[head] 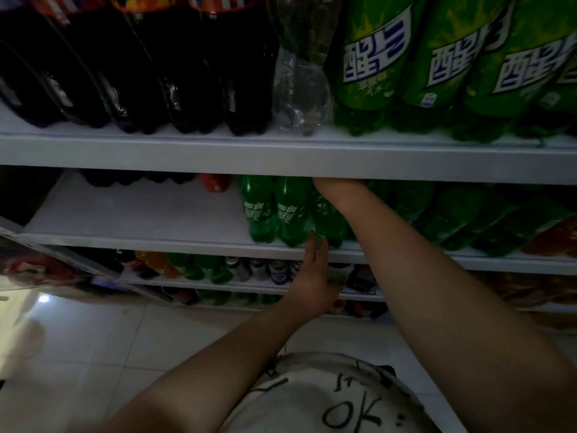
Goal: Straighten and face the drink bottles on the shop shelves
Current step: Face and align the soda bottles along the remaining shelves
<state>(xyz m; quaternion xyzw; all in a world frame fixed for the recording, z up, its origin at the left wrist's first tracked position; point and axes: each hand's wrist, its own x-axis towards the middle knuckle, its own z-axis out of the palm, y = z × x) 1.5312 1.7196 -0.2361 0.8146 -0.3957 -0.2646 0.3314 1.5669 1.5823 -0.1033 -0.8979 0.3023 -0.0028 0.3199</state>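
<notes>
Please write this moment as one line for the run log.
stage: facing small green plastic bottles on middle white shelf | left hand: open, fingertips at bottle base | right hand: reaching behind, fingers hidden

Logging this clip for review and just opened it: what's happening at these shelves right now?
A person is tidying small green soda bottles at the front of the middle shelf. The right hand reaches in under the upper shelf, its fingers hidden, apparently at the top of the third green bottle. The left hand is open, fingertips at that bottle's base by the shelf edge. The two bottles to its left already show their labels forward. Large cola bottles and green bottles stand on the shelf above.
</notes>
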